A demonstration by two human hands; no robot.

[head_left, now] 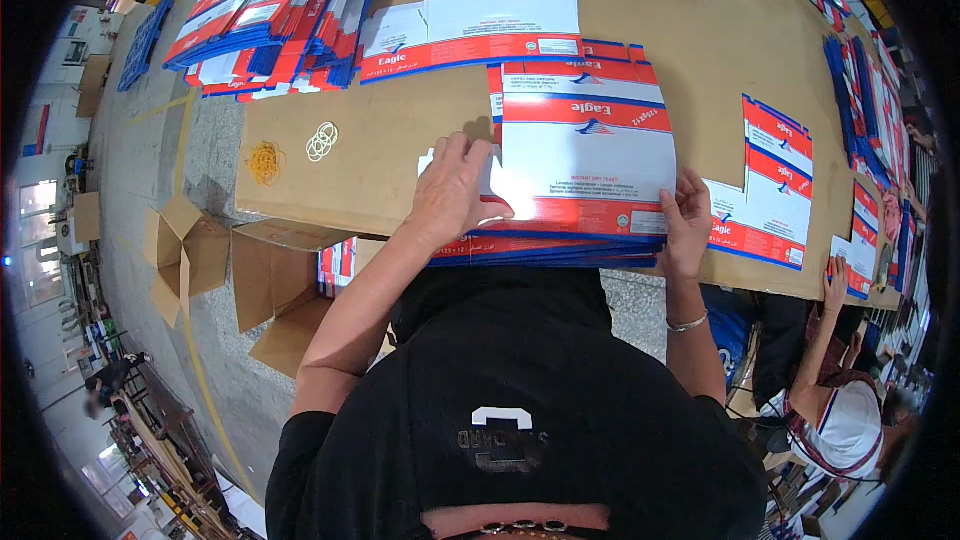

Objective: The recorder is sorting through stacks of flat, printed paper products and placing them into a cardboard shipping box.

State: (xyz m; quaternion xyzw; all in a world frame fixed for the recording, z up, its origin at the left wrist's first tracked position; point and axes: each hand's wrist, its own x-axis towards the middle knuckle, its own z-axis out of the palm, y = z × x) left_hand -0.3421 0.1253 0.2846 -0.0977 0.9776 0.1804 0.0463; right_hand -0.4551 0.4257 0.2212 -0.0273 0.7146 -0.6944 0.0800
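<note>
Flat printed cartons in red, white and blue (590, 155) lie in a stack at the table's near edge, right in front of me. My left hand (455, 188) is closed at the stack's left side, fingers over a white flap and thumb against the top carton's lower left. Along the right edge, my right hand (687, 223) grips the carton with curled fingers. Blue edges of the lower cartons (545, 250) show beneath. What lies under my left palm is hidden.
Taller carton piles (275, 15) stand at the far left, with another stack (505, 5) beyond mine. A carton (778, 180) lies to the right. Yellow rubber bands (264, 163) and pale ones (322, 141) sit at left. Open cardboard boxes (285, 280) stand below; a co-worker (845, 420) is at right.
</note>
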